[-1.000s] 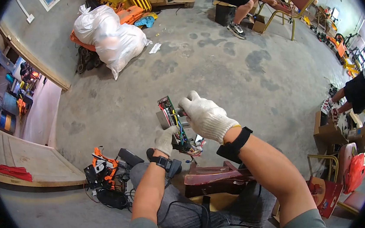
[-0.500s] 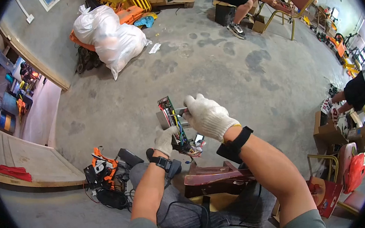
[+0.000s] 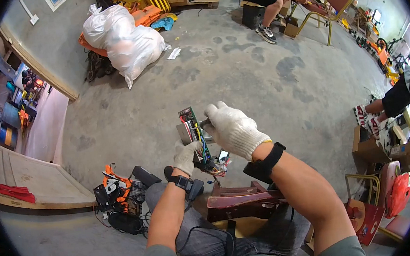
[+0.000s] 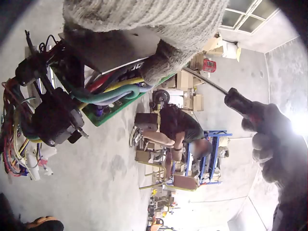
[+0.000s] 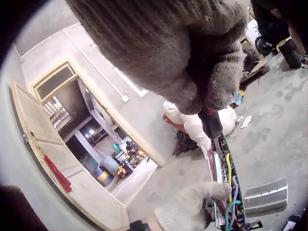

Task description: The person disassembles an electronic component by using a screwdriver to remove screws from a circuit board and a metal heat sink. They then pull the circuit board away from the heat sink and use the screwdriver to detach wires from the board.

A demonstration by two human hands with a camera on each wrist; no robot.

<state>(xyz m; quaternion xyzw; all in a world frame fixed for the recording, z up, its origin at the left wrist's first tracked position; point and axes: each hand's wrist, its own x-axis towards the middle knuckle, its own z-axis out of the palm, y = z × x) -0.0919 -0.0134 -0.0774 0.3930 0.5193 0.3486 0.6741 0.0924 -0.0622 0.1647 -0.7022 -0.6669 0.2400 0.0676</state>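
Note:
A green circuit board with coloured wires and a metal plate is gripped at its lower left side by my gloved left hand. In the left wrist view thick green and yellow wires run along the board, beside a black round part. My gloved right hand holds a screwdriver by its dark handle, the shaft pointing at the board. The right wrist view shows the screwdriver at the board's far end; whether its tip touches is unclear. A finned metal block lies beyond the board.
Orange and black parts lie on the floor at left. A dark red wooden stool stands between the knees. White bags lie farther off, a seated person is at the back, and cardboard boxes are at right.
The right hand and screwdriver have shifted slightly against the board, whose far end has moved a little right. The person at the right edge has moved their legs.

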